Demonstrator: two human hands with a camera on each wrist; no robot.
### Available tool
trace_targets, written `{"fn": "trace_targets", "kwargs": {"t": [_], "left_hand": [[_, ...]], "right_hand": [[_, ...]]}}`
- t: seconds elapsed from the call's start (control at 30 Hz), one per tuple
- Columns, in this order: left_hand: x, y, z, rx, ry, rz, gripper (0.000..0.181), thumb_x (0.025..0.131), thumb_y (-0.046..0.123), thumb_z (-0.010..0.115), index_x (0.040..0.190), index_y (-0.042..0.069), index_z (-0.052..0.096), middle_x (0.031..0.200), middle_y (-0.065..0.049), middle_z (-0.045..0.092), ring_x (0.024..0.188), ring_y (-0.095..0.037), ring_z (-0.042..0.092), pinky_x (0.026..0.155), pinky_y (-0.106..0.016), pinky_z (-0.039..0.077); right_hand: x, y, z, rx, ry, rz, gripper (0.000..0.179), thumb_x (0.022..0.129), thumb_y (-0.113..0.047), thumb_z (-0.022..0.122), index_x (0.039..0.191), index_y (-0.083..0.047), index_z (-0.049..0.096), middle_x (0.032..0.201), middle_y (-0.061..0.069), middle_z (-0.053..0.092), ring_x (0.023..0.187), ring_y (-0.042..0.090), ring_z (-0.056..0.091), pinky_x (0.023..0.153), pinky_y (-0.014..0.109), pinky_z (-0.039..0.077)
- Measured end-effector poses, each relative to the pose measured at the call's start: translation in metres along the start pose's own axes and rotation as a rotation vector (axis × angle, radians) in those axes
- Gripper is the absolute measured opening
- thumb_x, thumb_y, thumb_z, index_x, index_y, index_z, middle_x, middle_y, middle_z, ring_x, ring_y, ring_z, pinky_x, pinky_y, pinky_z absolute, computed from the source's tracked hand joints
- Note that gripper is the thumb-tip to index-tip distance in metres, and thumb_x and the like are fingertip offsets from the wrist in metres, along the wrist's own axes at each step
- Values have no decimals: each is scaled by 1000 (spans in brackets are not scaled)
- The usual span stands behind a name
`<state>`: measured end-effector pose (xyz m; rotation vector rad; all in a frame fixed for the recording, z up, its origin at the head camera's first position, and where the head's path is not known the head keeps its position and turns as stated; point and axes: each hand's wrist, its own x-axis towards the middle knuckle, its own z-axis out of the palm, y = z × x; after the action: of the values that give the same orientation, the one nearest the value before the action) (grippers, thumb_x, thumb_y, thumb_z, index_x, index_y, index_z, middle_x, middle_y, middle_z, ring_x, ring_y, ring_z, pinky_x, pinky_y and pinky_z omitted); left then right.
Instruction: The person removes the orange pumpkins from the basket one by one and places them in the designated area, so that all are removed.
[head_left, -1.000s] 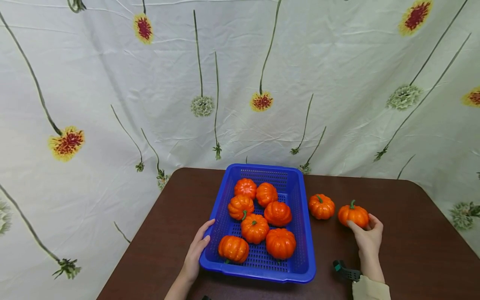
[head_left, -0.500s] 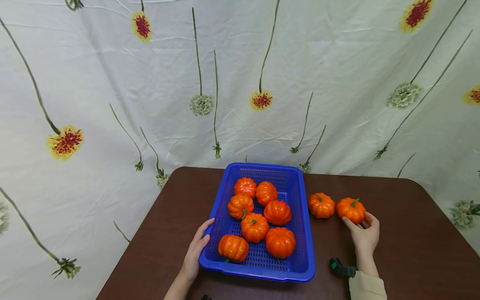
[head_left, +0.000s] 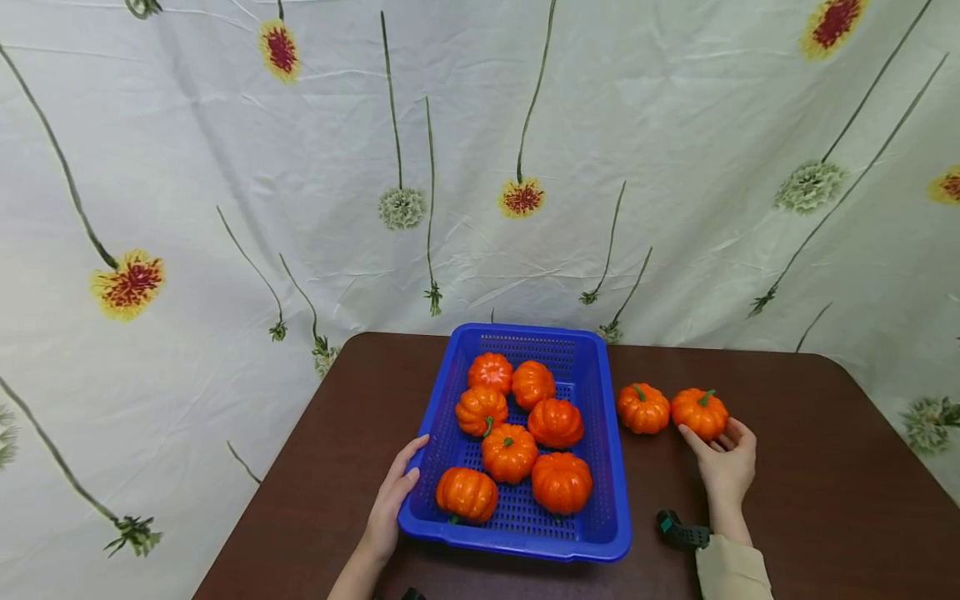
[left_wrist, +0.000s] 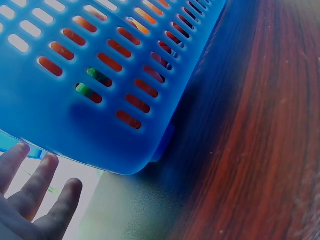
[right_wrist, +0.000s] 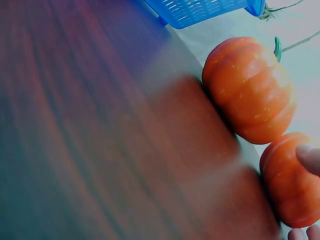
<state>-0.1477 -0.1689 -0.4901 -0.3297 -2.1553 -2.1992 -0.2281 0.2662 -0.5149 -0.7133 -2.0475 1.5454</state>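
My right hand (head_left: 729, 468) holds a small orange pumpkin (head_left: 696, 413) with a green stem, thumb on the near left side and fingers at the right. In the right wrist view my thumb (right_wrist: 309, 159) lies against that pumpkin, fingertips at its lower edge. Just left of it sits a second pumpkin (head_left: 637, 410), very close by. My left hand (head_left: 386, 508) rests against the left rim of a blue plastic basket (head_left: 517, 548), fingers fairly straight. In the left wrist view several fingers (left_wrist: 65, 200) extend beside the slotted basket wall (left_wrist: 100, 140). Several orange pumpkins (head_left: 510, 455) lie inside the basket.
The basket stands on a dark brown table (head_left: 322, 433). Behind the table hangs a pale cloth (head_left: 330, 150) printed with flowers. A black band (head_left: 681, 533) sits on my right wrist, near a light sleeve (head_left: 731, 571).
My right hand has shifted a little to the left and away from me with its pumpkin, closing the gap to the second one. The left hand and basket keep their place.
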Motion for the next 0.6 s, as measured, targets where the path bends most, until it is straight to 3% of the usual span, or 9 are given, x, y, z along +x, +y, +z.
{"fn": "trace_targets", "kwargs": {"t": [0.13,0.33,0.6], "left_hand": [[-1,0,0,-1,2,-7,44,100,20,31,143,9,35,146,-17,29,122,-17,41,95,-21,37],[-1,0,0,-6,3,-4,44,100,19,31,143,9,34,146,-17,29,122,-15,42,95,-21,36],[0,0,0,-4,1,2,43,100,19,31,142,9,35,146,-16,30,122,-15,41,96,-21,36]], "right_hand": [[-4,-6,0,42,44,-8,87,73,-31,80,140,-2,31,137,18,34,120,30,37,98,37,33],[-8,-20,-1,72,100,-58,79,75,-26,79,138,-3,35,136,15,32,121,29,31,98,36,26],[-16,-51,-3,98,-17,-94,81,75,-30,79,140,-8,34,140,13,30,127,29,31,105,41,27]]}}
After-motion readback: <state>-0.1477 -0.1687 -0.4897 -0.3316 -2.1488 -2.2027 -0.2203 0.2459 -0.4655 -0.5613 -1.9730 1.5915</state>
